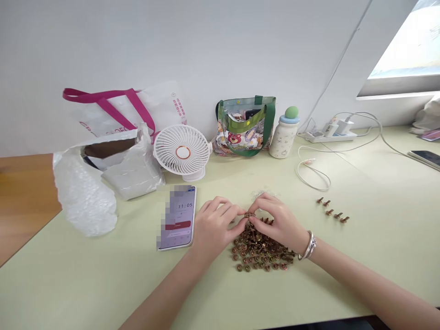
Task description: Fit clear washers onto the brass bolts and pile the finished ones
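Observation:
My left hand [216, 224] and my right hand [278, 222] meet fingertip to fingertip over a heap of small brass-coloured screws [260, 253] on the pale green table [378, 256]. Both hands pinch one small screw [249, 214] between them, just above the far edge of the heap. A silver bracelet [308, 246] sits on my right wrist. To the right lies a short row of several finished screws [332, 211], set apart from the heap.
A phone [178, 217] showing 11:05 lies left of my left hand. Behind stand a white desk fan [182, 152], a crumpled plastic bag [85, 192], a pink-handled bag [113, 110], a cartoon tote [244, 128], a bottle [283, 135], a power strip [332, 133] with cables.

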`<state>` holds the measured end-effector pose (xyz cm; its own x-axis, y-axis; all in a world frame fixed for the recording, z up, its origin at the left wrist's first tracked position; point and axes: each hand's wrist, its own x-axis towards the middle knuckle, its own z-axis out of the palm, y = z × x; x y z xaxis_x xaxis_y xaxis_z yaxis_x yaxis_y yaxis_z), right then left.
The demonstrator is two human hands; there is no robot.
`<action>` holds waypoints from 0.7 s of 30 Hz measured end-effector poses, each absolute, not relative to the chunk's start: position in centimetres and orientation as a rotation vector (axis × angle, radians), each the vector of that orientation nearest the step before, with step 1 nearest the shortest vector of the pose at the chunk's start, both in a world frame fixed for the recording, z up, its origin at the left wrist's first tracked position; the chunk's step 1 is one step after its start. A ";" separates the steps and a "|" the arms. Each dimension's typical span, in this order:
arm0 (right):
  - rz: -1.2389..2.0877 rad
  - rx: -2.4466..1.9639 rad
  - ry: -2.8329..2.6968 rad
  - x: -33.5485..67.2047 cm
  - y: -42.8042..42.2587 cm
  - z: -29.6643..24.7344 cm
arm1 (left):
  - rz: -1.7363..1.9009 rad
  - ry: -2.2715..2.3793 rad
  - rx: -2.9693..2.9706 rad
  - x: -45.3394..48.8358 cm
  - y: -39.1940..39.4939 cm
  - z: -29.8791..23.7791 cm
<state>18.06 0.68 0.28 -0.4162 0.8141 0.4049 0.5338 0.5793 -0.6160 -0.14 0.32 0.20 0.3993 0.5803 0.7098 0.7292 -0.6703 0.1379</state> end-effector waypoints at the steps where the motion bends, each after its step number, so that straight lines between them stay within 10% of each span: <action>1: 0.502 -1.065 -2.123 18.0 0.7 0.3 | -1.127 -1.163 -2.460 -0.1 0.3 0.2; 21: 0.042 -0.997 -2.325 19.2 1.5 0.4 | -0.968 -1.367 -2.659 -0.2 0.5 0.4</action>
